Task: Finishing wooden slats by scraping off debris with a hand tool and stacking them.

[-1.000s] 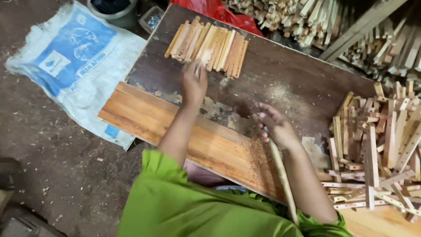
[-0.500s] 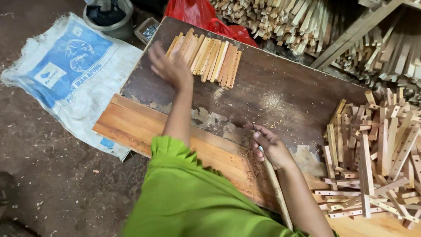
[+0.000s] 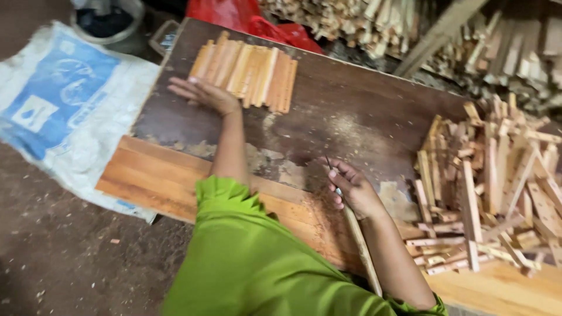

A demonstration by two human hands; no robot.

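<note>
Wooden slats [image 3: 249, 70], pale orange and laid side by side in a neat row, sit at the far end of the dark board [image 3: 351, 111]. The left hand [image 3: 202, 92] lies flat just before them, fingers spread and holding nothing (its fingertips point left). The right hand [image 3: 354, 188] is closed around a long wooden-handled tool [image 3: 362, 248], near the loose heap of offcuts [image 3: 497, 187].

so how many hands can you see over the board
2. The left hand lies flat at the row of wooden slats; the right hand grips a long-handled tool near the board's front edge.
</note>
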